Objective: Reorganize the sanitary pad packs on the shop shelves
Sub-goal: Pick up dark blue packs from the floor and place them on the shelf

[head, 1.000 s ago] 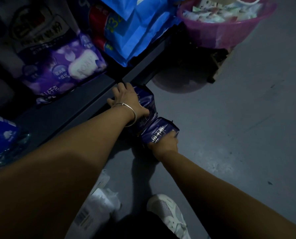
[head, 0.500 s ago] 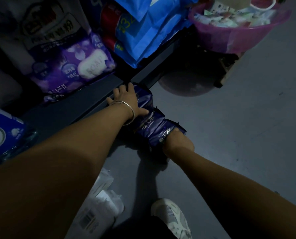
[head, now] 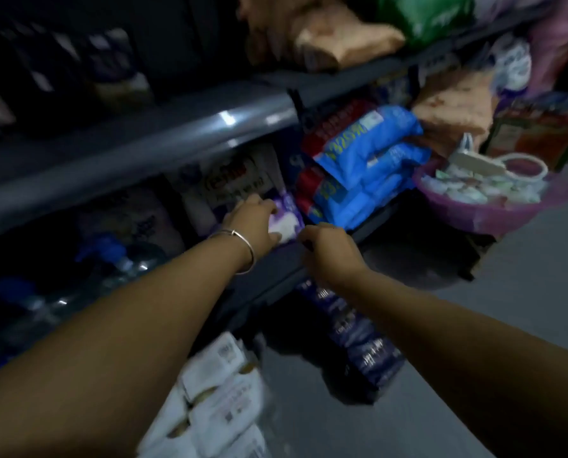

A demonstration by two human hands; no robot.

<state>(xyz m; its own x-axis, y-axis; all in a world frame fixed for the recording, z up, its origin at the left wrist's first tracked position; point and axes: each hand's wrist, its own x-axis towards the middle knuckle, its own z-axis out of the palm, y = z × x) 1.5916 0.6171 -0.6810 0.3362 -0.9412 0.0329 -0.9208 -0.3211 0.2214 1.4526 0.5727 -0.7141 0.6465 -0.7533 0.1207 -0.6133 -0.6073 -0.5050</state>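
A purple and white pad pack [head: 289, 217] lies on the bottom shelf [head: 276, 272] under a grey shelf rail [head: 190, 127]. My left hand [head: 254, 223], with a bangle on the wrist, lies over the pack's left side, its fingers curled onto it. My right hand [head: 330, 251] is curled at the shelf's front edge, right beside the pack's lower corner; blur hides whether it holds anything. Dark blue pad packs [head: 358, 338] lie in a row on the floor under my right forearm.
Blue packs [head: 368, 160] are stacked on the shelf to the right of the purple one. A pink basin [head: 494, 209] of small sachets stands at the right. White packs [head: 220, 401] lie on the floor near me. Water bottles [head: 87, 285] sit at the left.
Both hands have left the dark blue packs on the floor and risen to the bottom shelf. My left hand now lies on the purple pack. The view has tilted upward.
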